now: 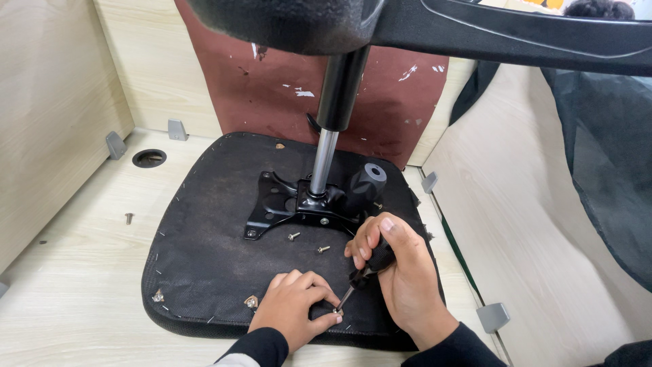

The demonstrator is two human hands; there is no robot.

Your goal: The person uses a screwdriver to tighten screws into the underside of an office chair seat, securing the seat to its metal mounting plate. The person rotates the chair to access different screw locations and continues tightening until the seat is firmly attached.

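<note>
Right hand (401, 268) is closed around the black handle of a screwdriver (365, 272), whose thin shaft slants down and to the left; its tip meets a small silver screw (337, 312) near the front edge of the upturned chair seat (204, 224); left hand (295, 306) rests on the black underside fabric with thumb and forefinger pinched at that same screw, steadying it against the tip; both wrists wear dark sleeves.

Seen from the head camera, the seat lies upside down on a pale wooden table (75, 285); a black metal mounting plate (288, 207) sits at its middle, carrying a chrome gas-lift column (322, 160) that rises toward the chair base overhead; a black knob (367, 183) juts out just beside the plate; two loose screws (308, 242) lie on the fabric between plate and hands; another screw (128, 218) lies on the table, well apart to the left, near a round cable hole (149, 158).
</note>
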